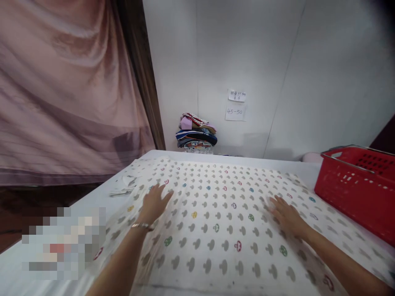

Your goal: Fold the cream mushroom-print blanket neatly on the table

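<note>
A white cloth (pixel 216 205) printed with grey and coloured mushrooms lies spread over the table. On its left part rests my left hand (pixel 154 202), palm down with the fingers spread; a bracelet (pixel 142 226) circles that wrist. Over on the right part, my right hand (pixel 285 213) lies flat with its fingers stretched forward, slightly blurred. Both hands touch the cloth and neither grips it. The cloth looks mostly flat, with some creases near its left edge and around the forearms.
A red plastic basket (pixel 354 193) with a metal handle stands at the right, by the cloth's edge. Beyond the table's far edge is a stack of folded clothes (pixel 196 133) against the white wall. Paper notes (pixel 236 112) hang there. A pink curtain (pixel 68 90) hangs at left.
</note>
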The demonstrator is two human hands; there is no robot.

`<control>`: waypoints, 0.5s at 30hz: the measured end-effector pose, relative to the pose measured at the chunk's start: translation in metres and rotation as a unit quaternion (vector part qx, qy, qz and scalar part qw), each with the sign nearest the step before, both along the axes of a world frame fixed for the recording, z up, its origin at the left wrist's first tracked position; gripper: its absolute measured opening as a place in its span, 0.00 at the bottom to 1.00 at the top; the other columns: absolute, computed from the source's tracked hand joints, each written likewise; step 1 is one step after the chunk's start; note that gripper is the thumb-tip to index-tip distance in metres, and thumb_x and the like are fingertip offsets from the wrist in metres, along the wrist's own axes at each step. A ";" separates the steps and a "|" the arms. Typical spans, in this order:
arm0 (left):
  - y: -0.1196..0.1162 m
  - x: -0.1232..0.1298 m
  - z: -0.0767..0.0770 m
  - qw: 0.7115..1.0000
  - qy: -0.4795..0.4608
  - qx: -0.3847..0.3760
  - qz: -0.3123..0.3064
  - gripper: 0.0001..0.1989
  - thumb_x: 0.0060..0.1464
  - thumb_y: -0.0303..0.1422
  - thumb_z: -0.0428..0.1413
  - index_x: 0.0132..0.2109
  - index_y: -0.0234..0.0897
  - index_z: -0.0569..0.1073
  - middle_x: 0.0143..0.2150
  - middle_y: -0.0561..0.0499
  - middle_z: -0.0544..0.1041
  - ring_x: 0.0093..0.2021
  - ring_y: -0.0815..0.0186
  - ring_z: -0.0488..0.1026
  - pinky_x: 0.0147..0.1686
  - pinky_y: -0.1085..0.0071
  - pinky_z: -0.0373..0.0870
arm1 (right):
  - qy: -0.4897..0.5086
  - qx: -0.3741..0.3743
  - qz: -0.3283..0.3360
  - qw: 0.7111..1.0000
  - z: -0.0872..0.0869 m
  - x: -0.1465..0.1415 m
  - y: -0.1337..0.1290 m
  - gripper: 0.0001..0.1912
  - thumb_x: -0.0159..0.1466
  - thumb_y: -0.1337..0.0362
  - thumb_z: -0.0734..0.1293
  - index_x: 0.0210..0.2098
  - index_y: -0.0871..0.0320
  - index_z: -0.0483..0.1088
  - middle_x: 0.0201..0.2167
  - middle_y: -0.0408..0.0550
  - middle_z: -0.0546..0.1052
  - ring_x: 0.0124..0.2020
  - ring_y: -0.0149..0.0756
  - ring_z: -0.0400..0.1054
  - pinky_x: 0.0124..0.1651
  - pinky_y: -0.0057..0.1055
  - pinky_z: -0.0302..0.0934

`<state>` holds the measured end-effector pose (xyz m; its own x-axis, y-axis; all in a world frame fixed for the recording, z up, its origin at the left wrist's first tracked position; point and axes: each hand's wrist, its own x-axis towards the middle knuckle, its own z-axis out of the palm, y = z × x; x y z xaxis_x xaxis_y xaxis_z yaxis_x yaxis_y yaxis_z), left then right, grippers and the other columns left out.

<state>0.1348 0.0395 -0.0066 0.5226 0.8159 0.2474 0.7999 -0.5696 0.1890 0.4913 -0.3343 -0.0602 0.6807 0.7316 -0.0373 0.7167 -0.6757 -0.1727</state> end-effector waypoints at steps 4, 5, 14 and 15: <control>0.020 0.074 0.003 0.999 0.040 0.001 -0.014 0.30 0.59 0.48 0.39 0.62 0.35 0.59 0.67 0.41 0.52 0.66 0.53 0.47 0.61 0.49 0.46 | 0.012 -0.018 0.034 0.999 0.016 0.012 0.087 0.33 0.66 0.48 0.44 0.65 0.55 0.49 0.67 0.48 0.45 0.67 0.45 0.35 0.64 0.48 0.39; 0.027 0.086 0.000 0.998 0.059 0.007 -0.023 0.30 0.59 0.48 0.39 0.62 0.36 0.60 0.67 0.42 0.51 0.67 0.53 0.46 0.61 0.48 0.44 | 0.013 -0.028 0.042 0.999 0.019 0.014 0.108 0.32 0.66 0.49 0.44 0.65 0.54 0.50 0.67 0.47 0.45 0.67 0.45 0.35 0.64 0.49 0.39; 0.116 0.098 -0.029 0.988 0.150 -0.016 0.029 0.36 0.54 0.55 0.37 0.63 0.38 0.58 0.68 0.43 0.50 0.67 0.50 0.40 0.60 0.43 0.36 | -0.021 -0.047 0.051 0.997 0.012 0.058 0.246 0.26 0.66 0.51 0.47 0.59 0.52 0.56 0.65 0.50 0.51 0.65 0.46 0.39 0.61 0.52 0.41; 0.122 0.097 -0.031 0.988 0.147 -0.031 0.032 0.37 0.54 0.56 0.36 0.64 0.38 0.57 0.68 0.43 0.50 0.67 0.49 0.40 0.60 0.43 0.36 | -0.021 -0.047 0.043 0.998 0.009 0.064 0.252 0.27 0.66 0.50 0.47 0.59 0.53 0.56 0.65 0.50 0.51 0.65 0.47 0.39 0.60 0.53 0.41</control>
